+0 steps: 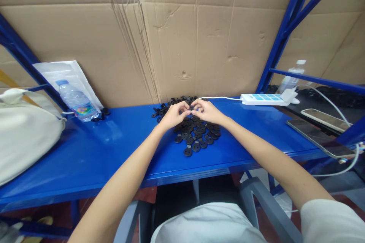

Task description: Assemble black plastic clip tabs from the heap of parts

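At twelve o'clock, the left hand (174,114) and right hand (209,112) pinch narrowly, contents unclear, over small black round plastic-looking discs (187,152), probably light, stiff, best held by rims.

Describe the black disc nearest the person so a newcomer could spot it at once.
On the blue table, find the spread of black pieces around the middle. Follow it down to its near side. The black disc lies at the tip, closer to the table's front edge than any neighbour.

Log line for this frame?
left hand, right hand: close together over black parts; grip: unclear; surface: blue table; power strip: rear right
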Demonstrator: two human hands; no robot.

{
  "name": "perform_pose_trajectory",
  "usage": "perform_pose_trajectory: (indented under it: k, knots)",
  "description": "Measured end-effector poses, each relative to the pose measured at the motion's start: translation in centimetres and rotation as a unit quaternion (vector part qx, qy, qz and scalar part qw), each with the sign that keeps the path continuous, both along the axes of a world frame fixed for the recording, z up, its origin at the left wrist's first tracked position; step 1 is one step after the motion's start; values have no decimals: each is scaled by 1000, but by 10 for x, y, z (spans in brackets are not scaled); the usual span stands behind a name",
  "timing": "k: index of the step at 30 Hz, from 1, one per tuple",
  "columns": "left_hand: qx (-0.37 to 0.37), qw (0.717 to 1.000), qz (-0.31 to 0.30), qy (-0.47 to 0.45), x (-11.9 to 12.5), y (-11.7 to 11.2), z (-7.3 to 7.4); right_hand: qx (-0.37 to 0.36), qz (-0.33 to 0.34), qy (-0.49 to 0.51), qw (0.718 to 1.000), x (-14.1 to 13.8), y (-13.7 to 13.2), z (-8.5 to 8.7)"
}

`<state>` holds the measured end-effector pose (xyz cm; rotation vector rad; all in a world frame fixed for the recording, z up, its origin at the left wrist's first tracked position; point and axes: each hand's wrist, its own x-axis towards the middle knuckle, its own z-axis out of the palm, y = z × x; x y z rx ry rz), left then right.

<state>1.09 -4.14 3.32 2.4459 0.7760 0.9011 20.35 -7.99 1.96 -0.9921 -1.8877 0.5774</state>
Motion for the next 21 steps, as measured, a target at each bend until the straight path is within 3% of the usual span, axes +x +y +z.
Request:
perform_pose_trajectory:
  k: [21]
  knots:
    - [-11,1000,9,7,2,0,-1,20,-3,-41,999,3,-1,2]
